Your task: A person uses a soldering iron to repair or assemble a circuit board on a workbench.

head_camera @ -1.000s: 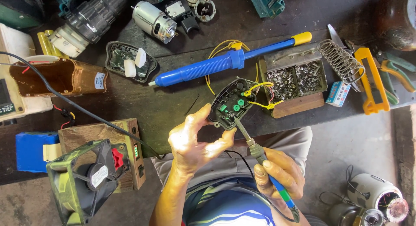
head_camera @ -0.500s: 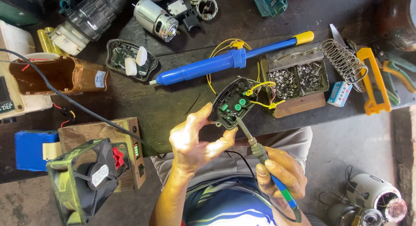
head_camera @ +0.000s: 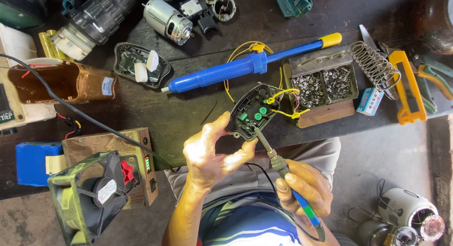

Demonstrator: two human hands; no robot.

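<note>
My left hand (head_camera: pixel 210 154) pinches a small black circuit board (head_camera: pixel 252 111) with green parts and yellow wires, held over the front edge of the dark workbench (head_camera: pixel 179 114). My right hand (head_camera: pixel 306 187) grips a soldering iron (head_camera: pixel 283 168) by its blue and green handle. The iron's metal tip rests on the board's lower edge. A black cord runs from the iron down past my lap.
A blue desoldering pump (head_camera: pixel 245 66) lies just behind the board. A metal tray of solder scraps (head_camera: pixel 323 83), a coil iron stand (head_camera: pixel 373 62) and orange-handled tools (head_camera: pixel 408 85) sit to the right. A second board (head_camera: pixel 139 66), motors (head_camera: pixel 167 19), a brown casing (head_camera: pixel 71 80) and a fan on a wooden box (head_camera: pixel 104 187) lie to the left.
Both hands hold nearly still. The board has tilted very slightly and the iron's tip stays against it.
</note>
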